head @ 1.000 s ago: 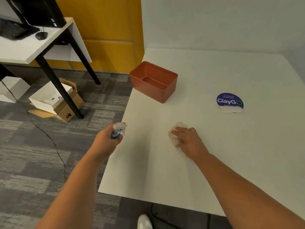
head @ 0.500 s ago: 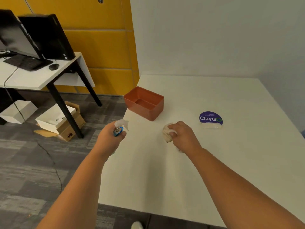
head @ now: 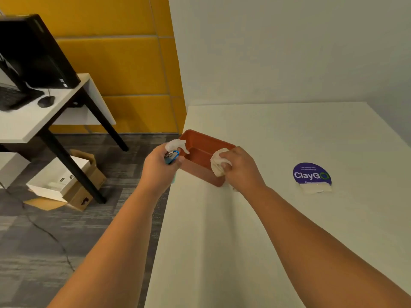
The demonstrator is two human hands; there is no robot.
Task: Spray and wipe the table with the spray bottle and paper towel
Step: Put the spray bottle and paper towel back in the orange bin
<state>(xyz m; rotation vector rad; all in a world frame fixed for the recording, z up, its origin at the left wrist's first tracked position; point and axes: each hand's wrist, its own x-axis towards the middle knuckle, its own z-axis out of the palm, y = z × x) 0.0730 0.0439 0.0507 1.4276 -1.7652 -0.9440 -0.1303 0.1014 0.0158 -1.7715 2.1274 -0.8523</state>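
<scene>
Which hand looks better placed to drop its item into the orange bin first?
Probably the right hand: its crumpled paper towel overlaps the orange bin at its near right rim. The left hand holds the spray bottle at the bin's left edge.

One head-worn wide-angle view looks forward and down from close above the tabletop (head: pixel 278 218), toward the wall corner at 12 o'clock.
</scene>
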